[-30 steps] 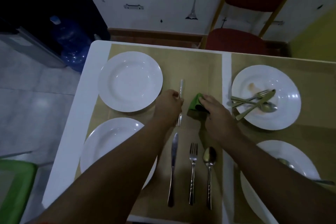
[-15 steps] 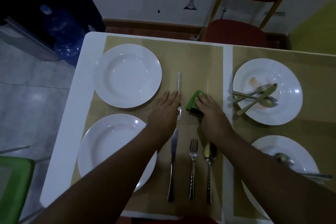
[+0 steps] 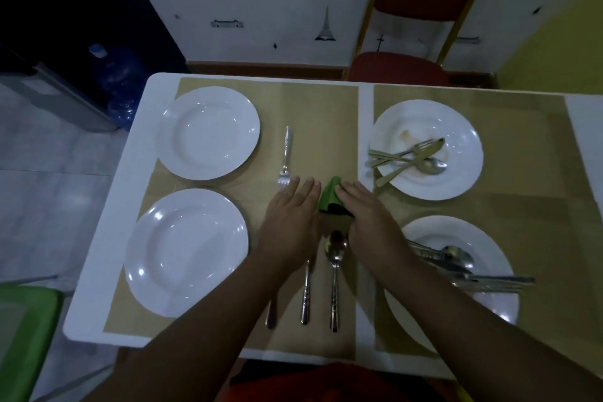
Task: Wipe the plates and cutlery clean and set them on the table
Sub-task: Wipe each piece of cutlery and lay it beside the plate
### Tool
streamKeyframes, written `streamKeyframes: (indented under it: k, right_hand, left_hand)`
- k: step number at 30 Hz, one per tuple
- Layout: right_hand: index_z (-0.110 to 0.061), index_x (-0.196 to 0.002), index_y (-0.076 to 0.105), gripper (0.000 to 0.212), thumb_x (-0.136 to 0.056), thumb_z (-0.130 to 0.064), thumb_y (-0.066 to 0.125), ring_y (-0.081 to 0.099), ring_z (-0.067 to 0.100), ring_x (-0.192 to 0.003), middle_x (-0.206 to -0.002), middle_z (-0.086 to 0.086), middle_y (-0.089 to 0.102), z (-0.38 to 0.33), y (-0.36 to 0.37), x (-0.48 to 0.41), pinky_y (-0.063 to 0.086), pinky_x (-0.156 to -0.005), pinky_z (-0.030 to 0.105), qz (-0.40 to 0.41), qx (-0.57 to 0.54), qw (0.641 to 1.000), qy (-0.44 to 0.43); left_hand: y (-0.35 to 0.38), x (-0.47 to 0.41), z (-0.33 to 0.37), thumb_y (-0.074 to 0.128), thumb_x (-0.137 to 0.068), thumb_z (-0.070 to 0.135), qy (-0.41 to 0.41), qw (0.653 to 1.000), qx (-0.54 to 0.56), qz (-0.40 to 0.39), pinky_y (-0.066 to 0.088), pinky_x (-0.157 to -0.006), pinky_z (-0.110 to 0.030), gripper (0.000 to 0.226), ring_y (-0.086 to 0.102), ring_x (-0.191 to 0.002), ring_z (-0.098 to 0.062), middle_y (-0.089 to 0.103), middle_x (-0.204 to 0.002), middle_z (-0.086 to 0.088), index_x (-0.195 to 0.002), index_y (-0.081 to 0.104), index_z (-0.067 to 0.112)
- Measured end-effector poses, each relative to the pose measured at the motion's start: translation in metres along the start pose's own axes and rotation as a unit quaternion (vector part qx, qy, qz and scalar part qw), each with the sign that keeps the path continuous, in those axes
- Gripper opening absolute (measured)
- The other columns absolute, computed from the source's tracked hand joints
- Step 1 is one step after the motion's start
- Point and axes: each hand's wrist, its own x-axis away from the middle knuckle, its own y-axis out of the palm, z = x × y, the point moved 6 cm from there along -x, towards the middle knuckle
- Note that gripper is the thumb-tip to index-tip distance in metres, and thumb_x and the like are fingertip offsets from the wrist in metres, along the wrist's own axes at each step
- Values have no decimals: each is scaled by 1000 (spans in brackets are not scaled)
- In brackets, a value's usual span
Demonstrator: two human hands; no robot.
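Home dining room: set table (image 3: 98,271), chair (image 3: 396,67), wall decals (image 3: 324,26).

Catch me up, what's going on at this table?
A person is wiping and laying out tableware. The right hand holds a green cloth; the left hand lies flat beside a fork on the mat. Two clean plates sit left; both right plates carry cutlery, the far one stained.
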Motion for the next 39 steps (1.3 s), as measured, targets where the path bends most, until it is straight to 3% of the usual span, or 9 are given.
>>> streamKeyframes:
  k: [5, 8, 10, 14, 17, 23, 33, 39]
  right_hand:
    - [-11, -142, 36, 73, -75, 18, 49, 22, 19, -142, -151, 5, 31, 34, -38, 59, 19, -118, 35, 13, -21, 999, 20]
    - [-14, -143, 36, 75, -76, 18, 47, 21, 15, -142, -152, 2, 31, 59, -49, 87, 19, -118, 31, 19, -24, 998, 60]
    - [-14, -143, 36, 70, -80, 17, 43, 19, 13, -143, -152, 1, 32, 78, -59, 107, 18, -118, 31, 29, -29, 995, 87]
    - [-10, -141, 39, 63, -83, 15, 43, 22, 15, -142, -150, 4, 34, 104, -74, 135, 14, -116, 23, 47, -50, 991, 116]
    - [-12, -141, 39, 63, -84, 15, 43, 21, 12, -142, -150, 2, 34, 120, -87, 154, 17, -115, 22, 76, -59, 984, 149]
    - [-9, -137, 45, 58, -84, 14, 45, 29, 15, -139, -147, 4, 39, 141, -111, 180, 22, -114, 24, 140, -61, 970, 188]
    - [-11, -137, 46, 63, -80, 16, 43, 34, 14, -137, -147, 3, 41, 156, -104, 193, 26, -113, 26, 158, -50, 960, 227]
    - [-13, -138, 45, 62, -82, 15, 45, 34, 12, -137, -146, 1, 42, 154, -102, 190, 25, -111, 22, 162, -48, 959, 227]
  left_hand:
    - [19, 21, 62, 45, -104, 31, 29, 999, 14, 8, 7, -117, -29, 54, 20, -151, -26, 35, -160, -4, -153, 34, 13]
    - [35, 27, 84, 48, -102, 33, 37, 999, 20, -23, 15, -121, -37, 56, 19, -152, -24, 34, -160, -2, -154, 33, 15]
    - [42, 29, 107, 54, -100, 30, 59, 998, 14, -35, 23, -120, -40, 54, 29, -148, -25, 42, -156, -3, -150, 41, 16]
    - [54, 23, 142, 61, -93, 23, 101, 994, 13, -32, 43, -98, -37, 34, 58, -117, -23, 68, -126, -2, -126, 66, 19]
    - [66, 11, 156, 65, -89, 24, 98, 994, -6, -36, 45, -84, -37, 25, 59, -103, -25, 70, -113, -3, -113, 69, 18]
    - [85, -13, 163, 63, -88, 28, 89, 992, -77, -39, 40, -76, -36, 20, 55, -96, -25, 67, -102, -2, -106, 69, 21]
    - [89, -34, 163, 58, -95, 27, 93, 990, -98, -49, 46, -82, -36, 21, 54, -97, -24, 65, -100, -4, -106, 74, 19]
    - [87, -38, 149, 58, -97, 34, 38, 995, -64, -69, 44, -86, -36, 27, 49, -99, -23, 60, -103, -6, -109, 71, 14]
